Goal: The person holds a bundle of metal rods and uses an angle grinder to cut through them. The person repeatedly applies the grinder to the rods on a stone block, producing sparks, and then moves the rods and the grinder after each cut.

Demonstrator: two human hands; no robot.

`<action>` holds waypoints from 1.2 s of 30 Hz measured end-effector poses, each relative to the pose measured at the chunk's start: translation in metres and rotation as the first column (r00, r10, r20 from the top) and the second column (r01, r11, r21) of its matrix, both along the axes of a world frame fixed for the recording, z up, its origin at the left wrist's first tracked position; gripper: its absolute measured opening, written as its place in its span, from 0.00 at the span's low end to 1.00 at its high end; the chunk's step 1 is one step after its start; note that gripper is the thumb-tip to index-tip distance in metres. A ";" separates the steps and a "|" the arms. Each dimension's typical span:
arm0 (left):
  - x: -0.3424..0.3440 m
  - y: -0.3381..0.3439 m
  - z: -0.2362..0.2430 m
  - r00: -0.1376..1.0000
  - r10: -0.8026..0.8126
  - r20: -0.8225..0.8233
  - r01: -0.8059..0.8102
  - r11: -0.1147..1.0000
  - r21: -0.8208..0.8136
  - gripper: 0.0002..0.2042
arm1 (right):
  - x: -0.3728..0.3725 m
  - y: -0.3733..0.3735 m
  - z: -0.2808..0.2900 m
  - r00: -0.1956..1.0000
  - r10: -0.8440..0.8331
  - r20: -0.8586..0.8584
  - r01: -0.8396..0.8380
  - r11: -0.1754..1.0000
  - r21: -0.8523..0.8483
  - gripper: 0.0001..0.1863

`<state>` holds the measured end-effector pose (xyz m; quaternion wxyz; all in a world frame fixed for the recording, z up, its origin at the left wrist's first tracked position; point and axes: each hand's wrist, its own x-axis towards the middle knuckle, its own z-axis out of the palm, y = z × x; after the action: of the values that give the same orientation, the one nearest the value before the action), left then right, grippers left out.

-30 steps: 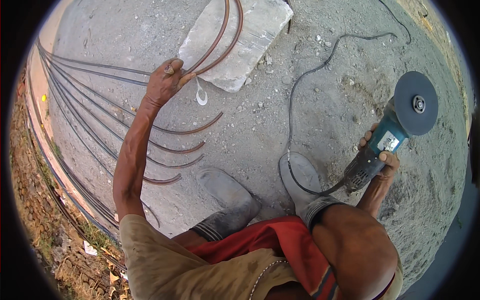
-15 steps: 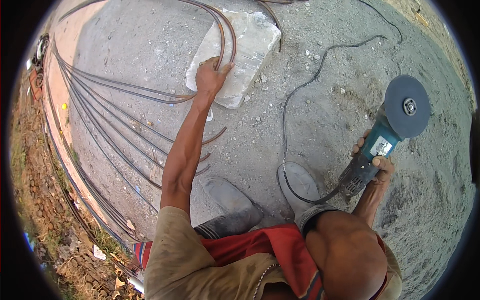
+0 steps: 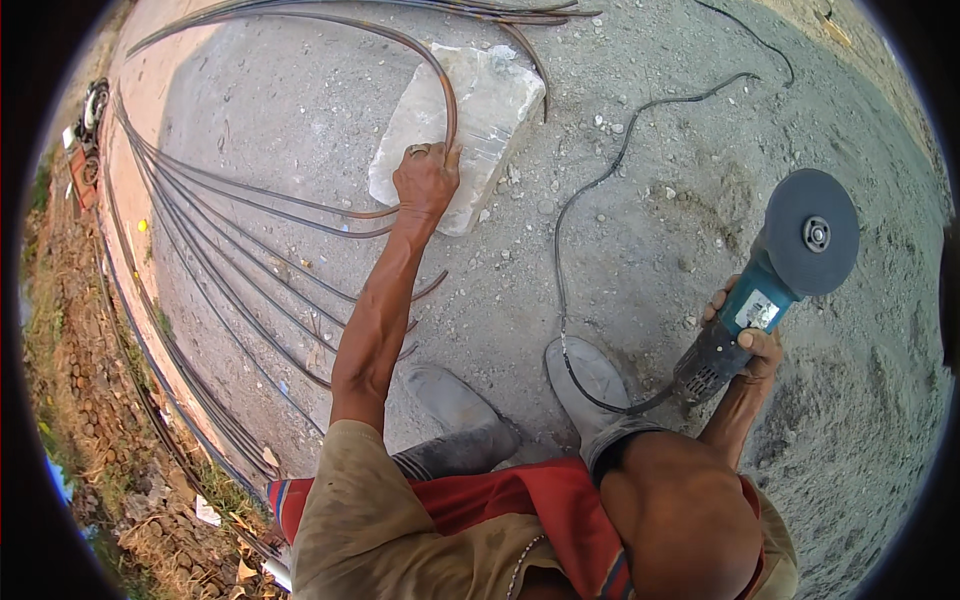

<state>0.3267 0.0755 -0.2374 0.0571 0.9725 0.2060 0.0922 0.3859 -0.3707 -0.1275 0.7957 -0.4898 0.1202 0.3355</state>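
My left hand [image 3: 425,185] is closed around the end of a bent brown steel bar [image 3: 450,105] at a flat pale stone slab [image 3: 410,115]. The bar curves away to the far left; the part inside my fist is hidden. My right hand [image 3: 762,352] grips a teal and black angle grinder [image 3: 755,300] off to the right, held up above the ground. Its dark cutting disc [image 3: 785,235] faces upward and away from the slab. From the grinder's rear a black cord [image 3: 562,270] loops past my right boot [image 3: 585,378].
Several long steel bars [image 3: 235,235] fan out across the ground on the left, their ends close to my left boot [image 3: 450,400]. More bars [image 3: 480,12] lie beyond the slab. Dusty ground with loose stones surrounds me. Rough grassy ground [image 3: 90,390] borders the far left.
Two separate bars showed at my left hand; now they appear as one line. The slab and my left hand sit lower in view. The grinder stays in my right hand, slightly lower.
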 end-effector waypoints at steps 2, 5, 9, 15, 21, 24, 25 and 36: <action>0.000 0.002 -0.008 0.989 -0.084 0.124 0.078 0.996 0.051 0.13 | 0.002 0.000 0.001 1.000 -0.011 0.009 0.011 1.000 -0.006 0.38; 0.002 0.004 -0.021 0.956 -0.148 0.253 0.113 0.983 0.145 0.12 | 0.004 -0.001 0.000 1.000 0.001 0.017 -0.001 0.999 -0.035 0.38; 0.010 0.010 -0.023 0.984 -0.113 0.135 0.104 0.992 0.074 0.13 | 0.000 0.001 0.000 1.000 -0.009 0.004 0.009 0.997 -0.073 0.38; 0.011 0.020 -0.025 0.977 -0.136 0.164 0.139 0.990 -0.005 0.11 | 0.002 0.006 0.004 0.998 0.031 0.048 -0.025 0.993 -0.120 0.38; 0.011 0.024 -0.020 0.974 -0.106 0.202 0.128 0.986 -0.103 0.12 | 0.006 0.015 0.008 0.999 0.033 0.032 -0.029 0.994 -0.109 0.38; 0.003 0.021 -0.013 0.996 -0.019 0.087 0.036 0.979 -0.202 0.16 | 0.000 0.020 0.002 0.999 0.046 0.008 -0.045 0.995 -0.092 0.39; 0.004 0.022 -0.007 1.000 0.017 0.019 -0.012 0.973 -0.231 0.18 | 0.004 0.022 -0.001 0.999 0.047 0.004 -0.047 0.997 -0.063 0.39; -0.110 0.059 -0.001 0.949 -0.307 -0.073 0.303 0.951 -0.063 0.18 | 0.002 0.027 -0.011 0.990 0.136 -0.024 -0.137 0.987 -0.085 0.38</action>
<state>0.2168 0.1343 -0.2381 0.0869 0.9939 0.0577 0.0370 0.3882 -0.3438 -0.1385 0.7476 -0.5279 0.1081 0.3882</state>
